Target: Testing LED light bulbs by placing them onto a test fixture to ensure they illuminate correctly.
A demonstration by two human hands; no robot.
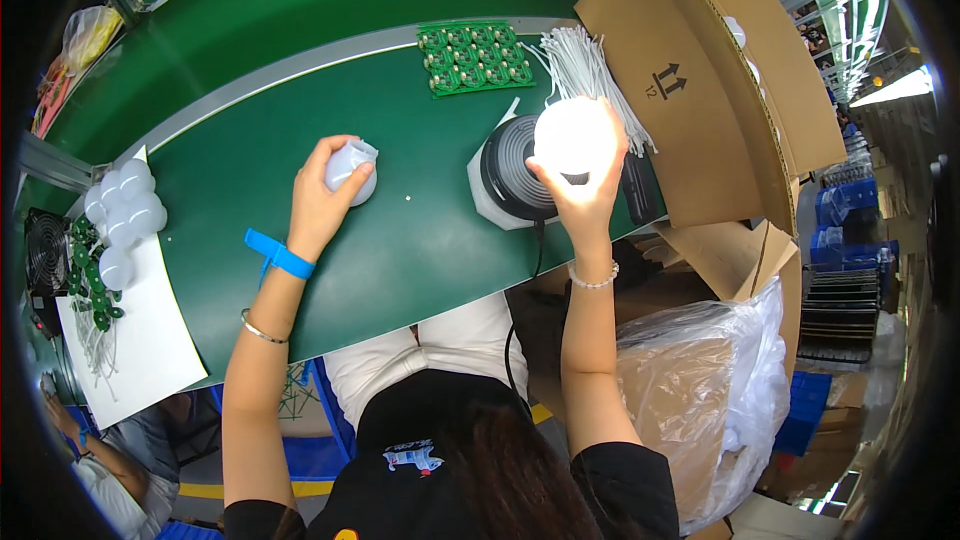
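My right hand [588, 190] holds a glowing white bulb [573, 135] over a round black test socket [512, 168] on a white base. My left hand [322, 190] grips another white bulb [350, 172], unlit, resting on the green table [300, 120]. A blue strap and a thin bangle circle my left wrist; a bead bracelet circles my right wrist.
A green panel of circuit boards [474, 57] and a bundle of white wires [590, 75] lie at the far edge. Several white bulbs [122, 215] sit on a white sheet [130, 340] at left. Open cardboard boxes [690, 90] stand at right, a plastic-lined box [700, 390] below.
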